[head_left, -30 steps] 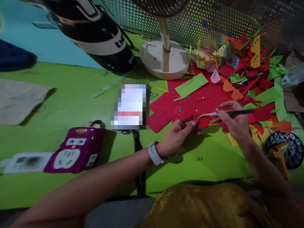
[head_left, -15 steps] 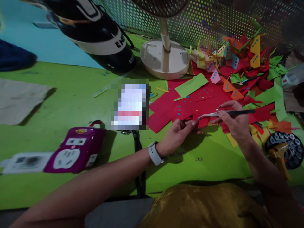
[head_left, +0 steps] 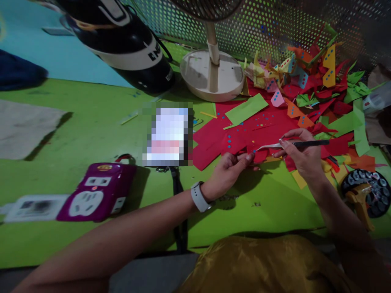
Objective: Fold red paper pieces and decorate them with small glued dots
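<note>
My left hand (head_left: 230,171) pinches a piece of red paper (head_left: 238,146) between thumb and fingers. A short row of blue dots (head_left: 229,141) marks the paper's left part, and another small blue dot (head_left: 254,151) shows beside my thumb tip. In my right hand (head_left: 301,156) is a pair of bent-tip tweezers (head_left: 311,143) with a dark handle. Its tip points left, just off that single dot. Behind both hands lies a larger red sheet (head_left: 275,122) scattered with tiny blue bits. My fingers partly hide the held paper.
Folded colourful paper pieces (head_left: 297,79) heap up at the back right. A fan base (head_left: 210,87), a black bottle (head_left: 134,53) and a blurred-out phone (head_left: 168,134) stand or lie further left. Nearer are a purple power socket (head_left: 97,195) and a tape dispenser (head_left: 360,199).
The tweezers' tip has drawn slightly right, away from the blue dot near my left thumb. The held red paper has shifted a little left and tilted.
</note>
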The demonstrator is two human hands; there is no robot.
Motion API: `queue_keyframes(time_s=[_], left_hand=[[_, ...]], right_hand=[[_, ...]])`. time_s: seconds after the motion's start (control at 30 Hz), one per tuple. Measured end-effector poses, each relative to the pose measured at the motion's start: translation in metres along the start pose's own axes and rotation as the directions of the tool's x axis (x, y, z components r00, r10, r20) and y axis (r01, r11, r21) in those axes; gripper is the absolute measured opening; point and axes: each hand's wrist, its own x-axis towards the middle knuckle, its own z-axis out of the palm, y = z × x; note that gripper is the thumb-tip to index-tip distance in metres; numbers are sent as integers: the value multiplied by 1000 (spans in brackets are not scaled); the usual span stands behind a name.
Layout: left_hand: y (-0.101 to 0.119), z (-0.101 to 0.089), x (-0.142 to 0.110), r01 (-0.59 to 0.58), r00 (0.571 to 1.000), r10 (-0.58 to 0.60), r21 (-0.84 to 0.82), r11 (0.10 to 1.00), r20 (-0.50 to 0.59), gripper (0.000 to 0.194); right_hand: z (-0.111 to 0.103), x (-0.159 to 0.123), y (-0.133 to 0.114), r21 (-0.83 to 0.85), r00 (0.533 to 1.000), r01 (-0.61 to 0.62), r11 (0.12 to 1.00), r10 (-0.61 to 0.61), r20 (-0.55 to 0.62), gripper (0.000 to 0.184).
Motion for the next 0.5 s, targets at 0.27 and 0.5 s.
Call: queue_keyframes(time_s=[0.27,0.5], left_hand=[[-3,-2,1,29,999,-29,-3,1000,-14,56],[-3,-2,1,18,1000,-18,12,1000,6,56]], right_hand=[[0,-1,-1,-22,1000,-14,1000,14,8,33],[0,-1,1,2,999,-10,1000,10,47,29]])
